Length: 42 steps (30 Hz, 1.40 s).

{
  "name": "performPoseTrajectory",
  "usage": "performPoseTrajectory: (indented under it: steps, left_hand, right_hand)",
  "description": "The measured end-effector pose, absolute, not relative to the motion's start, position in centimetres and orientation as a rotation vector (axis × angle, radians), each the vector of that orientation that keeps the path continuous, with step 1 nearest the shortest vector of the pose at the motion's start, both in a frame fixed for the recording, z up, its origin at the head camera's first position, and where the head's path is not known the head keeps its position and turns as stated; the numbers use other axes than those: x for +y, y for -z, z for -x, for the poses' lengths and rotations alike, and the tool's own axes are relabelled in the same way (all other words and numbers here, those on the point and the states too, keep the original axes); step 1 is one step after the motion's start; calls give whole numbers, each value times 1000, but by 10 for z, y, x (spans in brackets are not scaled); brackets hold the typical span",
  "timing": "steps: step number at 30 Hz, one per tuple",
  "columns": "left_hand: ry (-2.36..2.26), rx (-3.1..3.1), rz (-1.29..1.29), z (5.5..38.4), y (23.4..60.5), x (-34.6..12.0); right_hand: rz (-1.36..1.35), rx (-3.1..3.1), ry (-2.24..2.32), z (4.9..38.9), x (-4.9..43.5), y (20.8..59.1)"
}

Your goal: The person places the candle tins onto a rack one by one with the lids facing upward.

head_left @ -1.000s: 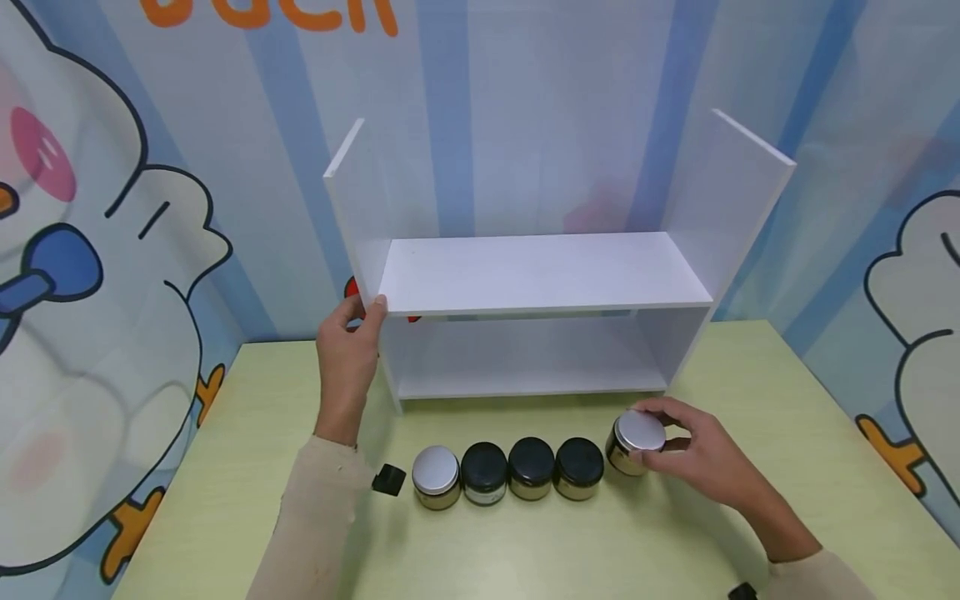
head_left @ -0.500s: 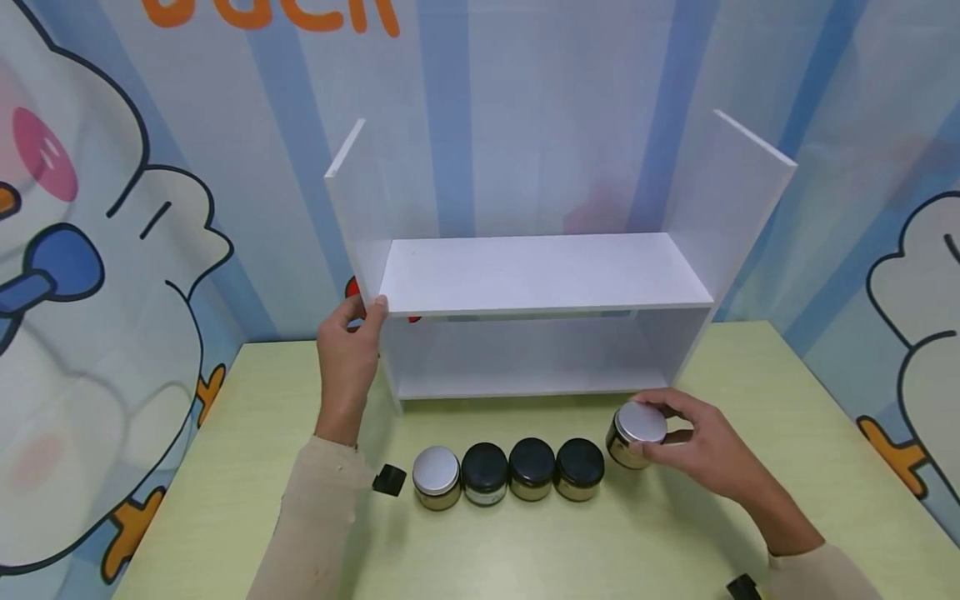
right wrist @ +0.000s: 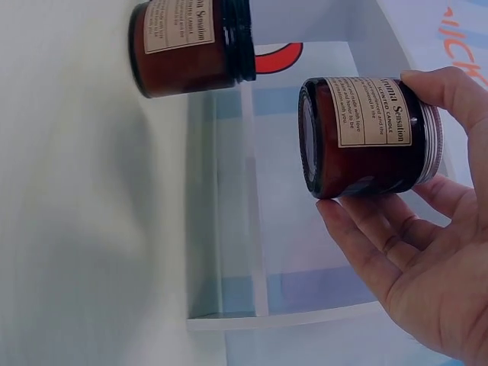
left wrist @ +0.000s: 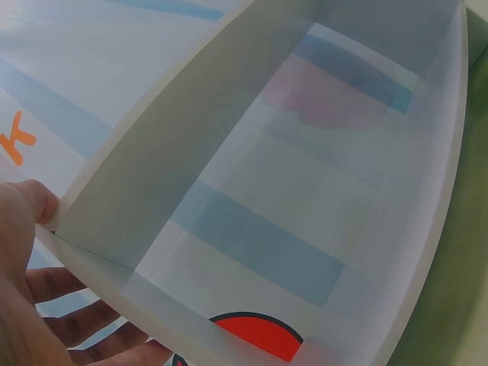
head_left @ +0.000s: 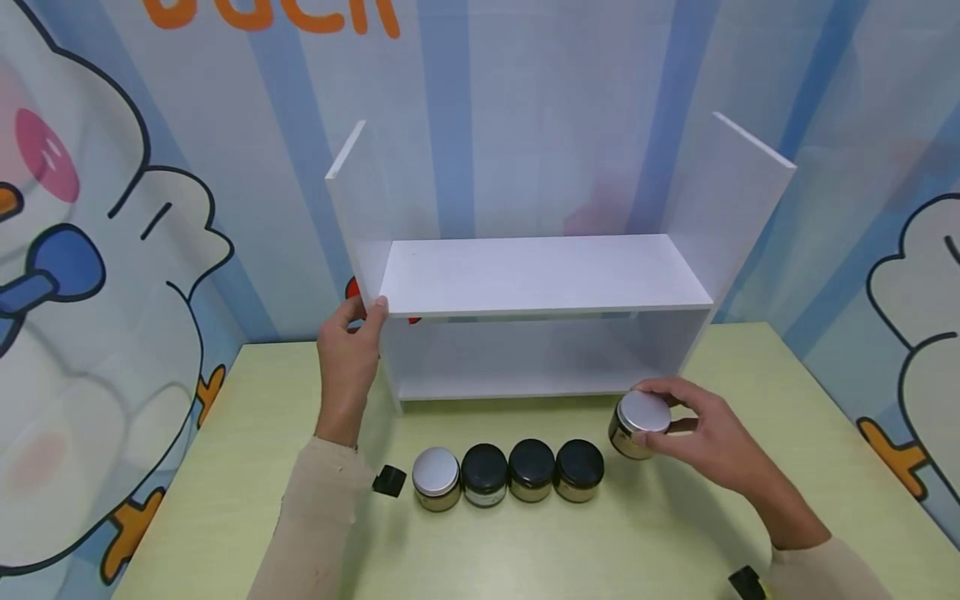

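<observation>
My right hand (head_left: 701, 425) holds a scented candle jar (head_left: 639, 423) by its sides, thumb on one side and fingers on the other. The jar has a silver lid, and in the right wrist view its amber glass (right wrist: 358, 137) carries a cream label. It is just in front of the lower right end of a white two-tier shelf (head_left: 543, 273). My left hand (head_left: 348, 367) grips the shelf's left side panel (left wrist: 114, 293), thumb at the front edge near the middle board and fingers behind.
On the table (head_left: 487, 558), a silver-lidded jar (head_left: 436, 477) and three black-lidded jars (head_left: 532, 468) stand in a row before the shelf. Behind rises a striped blue backdrop (head_left: 517, 117) with cartoon figures. The shelf's side panels stick up above the middle board.
My right hand has moved the candle jar slightly away from me, closer to the lower right of the shelf. My left hand and the row of jars have stayed put.
</observation>
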<state>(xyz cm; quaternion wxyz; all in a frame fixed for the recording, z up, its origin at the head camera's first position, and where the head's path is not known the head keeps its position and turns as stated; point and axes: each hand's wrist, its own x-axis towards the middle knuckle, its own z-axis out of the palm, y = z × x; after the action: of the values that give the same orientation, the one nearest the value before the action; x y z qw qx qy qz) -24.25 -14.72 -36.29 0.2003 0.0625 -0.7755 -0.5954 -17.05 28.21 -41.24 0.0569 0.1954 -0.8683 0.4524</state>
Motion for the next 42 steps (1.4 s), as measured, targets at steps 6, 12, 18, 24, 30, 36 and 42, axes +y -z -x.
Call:
performPoseTrajectory:
  steps: [6, 12, 18, 24, 30, 36, 42]
  left_hand:
    - [1665, -2165, -171, 244, 364, -148]
    - [1664, -2173, -171, 244, 365, -148]
    - [1650, -2177, -192, 246, 364, -147]
    - [1649, -2183, -202, 246, 364, -147]
    - [1646, -2188, -205, 246, 364, -147]
    - [1647, -2185, -204, 246, 364, -146]
    - [1652, -2178, -205, 246, 364, -146]
  right_hand:
    - [-633, -2610, -1375, 172, 282, 407]
    - [-632, -2617, -1364, 172, 283, 403]
    - [-621, -2626, -1361, 174, 282, 398]
    - [-610, -2631, -1344, 174, 280, 393]
    - [-599, -2631, -1295, 174, 279, 390]
    - [-611, -2617, -1286, 174, 279, 386]
    - [-610, -2617, -1276, 174, 278, 380]
